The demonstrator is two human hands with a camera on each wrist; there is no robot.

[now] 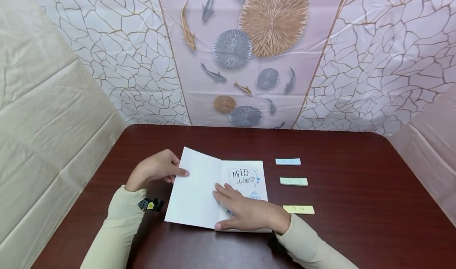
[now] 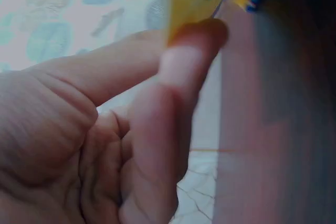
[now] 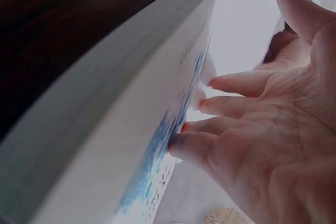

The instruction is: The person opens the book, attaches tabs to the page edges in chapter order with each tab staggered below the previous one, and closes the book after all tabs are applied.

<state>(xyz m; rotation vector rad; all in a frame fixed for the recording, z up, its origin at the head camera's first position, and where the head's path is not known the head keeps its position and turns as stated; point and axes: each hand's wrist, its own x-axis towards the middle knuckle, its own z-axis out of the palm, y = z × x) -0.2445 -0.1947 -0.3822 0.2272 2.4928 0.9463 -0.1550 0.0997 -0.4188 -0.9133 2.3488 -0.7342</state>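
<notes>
Book [image 1: 210, 174], open at a title page [image 1: 246, 173] with Chinese lettering, on a dark reddish-brown tabletop [image 1: 363, 190]. Left hand [image 1: 156, 169]: thumb and fingers pinching the outer edge of the lifted front cover [image 1: 196, 197]. Right hand [image 1: 246, 210]: fingers spread, touching the title page beside the gutter. Blue [image 1: 287, 161], green [image 1: 293, 181] and yellow paper strips [image 1: 299, 209] lie apart, right of the book.

Widest lane for you: glossy dark-red wooden table [image 1: 367, 190], right of narrow pale-blue paper strip [image 1: 287, 161], pale-green paper strip [image 1: 293, 181] and yellow paper strip [image 1: 298, 209]. Slim channel between strips and open white-paged book [image 1: 224, 172]; cream-sleeved right forearm [image 1: 313, 243] blocks near end. Your right hand [image 1: 246, 211] covers book's lower right part; left hand [image 1: 158, 168] bars left edge. Beyond book, passable lane before patterned fabric backdrop [image 1: 231, 83].
</notes>
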